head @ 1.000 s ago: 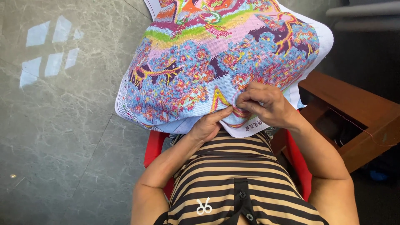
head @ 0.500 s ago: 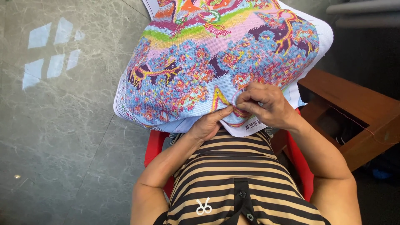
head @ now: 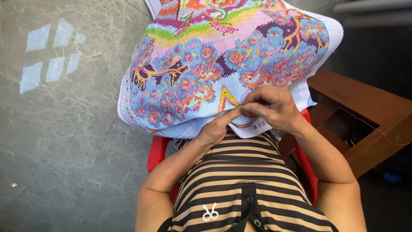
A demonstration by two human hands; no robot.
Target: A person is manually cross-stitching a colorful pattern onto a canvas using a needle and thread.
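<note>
A large cross-stitch cloth (head: 206, 64) with bright pink, blue, green and orange patterns drapes over my lap, its white border hanging at the near edge. My left hand (head: 221, 126) grips the cloth's near edge from beneath, thumb on top. My right hand (head: 270, 107) rests on the cloth just right of it, fingertips pinched on a thin needle (head: 241, 106) at the fabric. The two hands nearly touch. Any thread is too fine to see.
I sit on a red plastic chair (head: 156, 154), wearing a black and tan striped shirt. A brown wooden table (head: 369, 111) stands at my right. Grey-green marble floor (head: 56, 129) with window reflections lies at the left.
Both hands stay pinched at the same spot on the cloth's near edge; the right fingers shift slightly. The cloth has barely moved.
</note>
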